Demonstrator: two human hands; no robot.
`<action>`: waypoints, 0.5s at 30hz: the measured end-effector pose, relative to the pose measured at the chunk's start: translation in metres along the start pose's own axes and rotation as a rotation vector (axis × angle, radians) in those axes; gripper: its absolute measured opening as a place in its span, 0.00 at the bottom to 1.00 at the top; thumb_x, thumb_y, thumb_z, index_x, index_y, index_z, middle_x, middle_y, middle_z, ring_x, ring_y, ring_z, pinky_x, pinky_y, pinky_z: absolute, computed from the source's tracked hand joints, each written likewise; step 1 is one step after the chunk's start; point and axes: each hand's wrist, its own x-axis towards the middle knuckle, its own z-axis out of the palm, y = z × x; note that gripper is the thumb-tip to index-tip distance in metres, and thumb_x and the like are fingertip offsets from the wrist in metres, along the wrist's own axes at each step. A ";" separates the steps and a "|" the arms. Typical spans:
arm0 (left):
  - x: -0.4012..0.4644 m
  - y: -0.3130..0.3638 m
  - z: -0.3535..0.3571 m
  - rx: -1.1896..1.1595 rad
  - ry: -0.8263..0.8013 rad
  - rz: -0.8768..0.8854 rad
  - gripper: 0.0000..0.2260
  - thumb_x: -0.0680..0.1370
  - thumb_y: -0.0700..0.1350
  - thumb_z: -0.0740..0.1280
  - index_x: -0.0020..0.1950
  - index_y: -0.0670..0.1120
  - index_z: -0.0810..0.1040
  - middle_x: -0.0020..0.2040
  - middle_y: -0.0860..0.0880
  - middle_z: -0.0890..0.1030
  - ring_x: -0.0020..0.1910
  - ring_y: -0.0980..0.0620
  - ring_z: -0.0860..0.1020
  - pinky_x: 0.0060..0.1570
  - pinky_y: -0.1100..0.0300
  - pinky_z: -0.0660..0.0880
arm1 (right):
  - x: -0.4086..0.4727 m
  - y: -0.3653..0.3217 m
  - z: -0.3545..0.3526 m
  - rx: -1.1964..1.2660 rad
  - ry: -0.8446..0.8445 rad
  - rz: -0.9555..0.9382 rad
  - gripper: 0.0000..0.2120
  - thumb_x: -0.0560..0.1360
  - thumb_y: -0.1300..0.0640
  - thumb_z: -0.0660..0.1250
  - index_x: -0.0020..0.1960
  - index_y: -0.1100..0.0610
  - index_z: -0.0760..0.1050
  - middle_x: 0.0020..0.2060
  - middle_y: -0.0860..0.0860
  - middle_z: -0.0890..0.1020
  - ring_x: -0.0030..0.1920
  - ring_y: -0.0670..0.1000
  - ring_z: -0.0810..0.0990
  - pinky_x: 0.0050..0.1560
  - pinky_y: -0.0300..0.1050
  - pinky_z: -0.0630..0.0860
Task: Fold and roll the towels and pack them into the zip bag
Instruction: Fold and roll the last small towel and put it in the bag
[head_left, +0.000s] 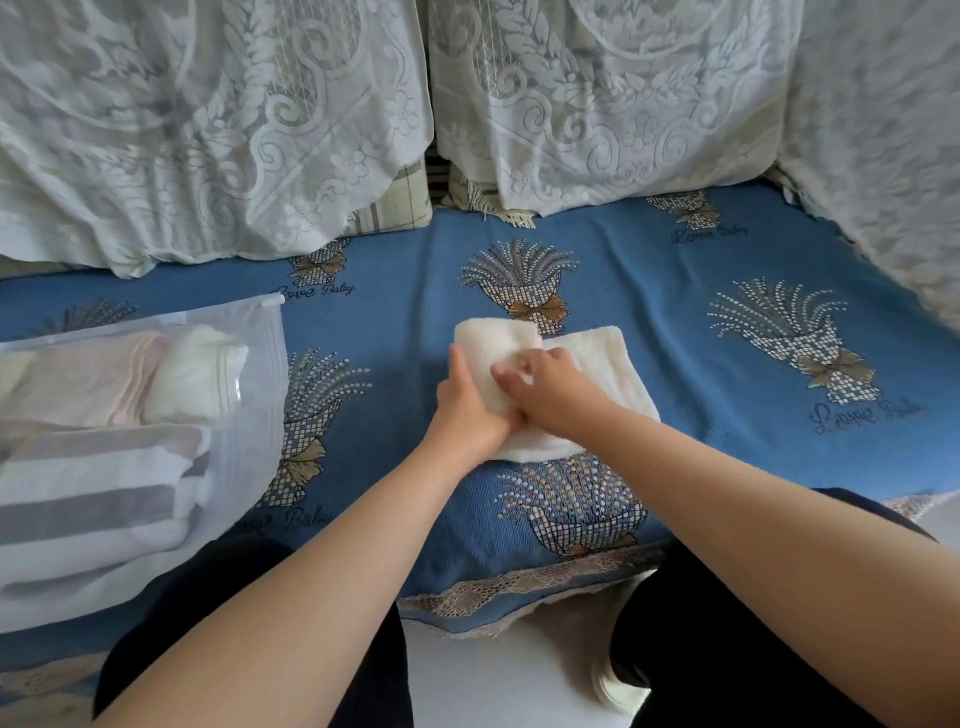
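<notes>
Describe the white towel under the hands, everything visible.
The white towel is cream, plush terry, lying on the blue cover of the seat. Its left part is rolled into a thick cylinder; the rest lies flat to the right, unrolled. The left hand grips the roll from the left, and the right hand curls over it from above. No pattern or label shows. It lies apart from the zip bag on the left.

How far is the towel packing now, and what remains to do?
Done: the zip bag already holds several towels. In hand: left hand and right hand are rolling the cream towel, partly rolled. Left: finish this roll and pack it.
</notes>
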 end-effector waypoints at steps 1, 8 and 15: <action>-0.009 0.004 0.001 0.003 -0.039 0.121 0.52 0.64 0.60 0.75 0.77 0.53 0.44 0.65 0.49 0.68 0.59 0.50 0.74 0.58 0.54 0.74 | 0.002 0.001 -0.008 0.103 -0.023 0.068 0.27 0.77 0.37 0.55 0.62 0.57 0.71 0.60 0.58 0.73 0.63 0.61 0.73 0.62 0.53 0.70; -0.030 0.016 0.019 -0.116 -0.250 0.439 0.46 0.73 0.47 0.72 0.77 0.56 0.40 0.72 0.59 0.60 0.60 0.58 0.73 0.56 0.57 0.76 | 0.011 0.045 -0.063 0.600 -0.001 0.311 0.19 0.70 0.44 0.70 0.53 0.58 0.78 0.50 0.55 0.84 0.49 0.54 0.83 0.55 0.53 0.79; -0.017 0.008 0.010 -0.208 -0.253 0.153 0.33 0.77 0.53 0.67 0.77 0.55 0.53 0.75 0.54 0.62 0.61 0.57 0.74 0.67 0.53 0.68 | 0.017 0.087 -0.078 0.221 0.156 0.504 0.21 0.76 0.53 0.59 0.62 0.66 0.71 0.58 0.62 0.78 0.57 0.61 0.78 0.56 0.51 0.73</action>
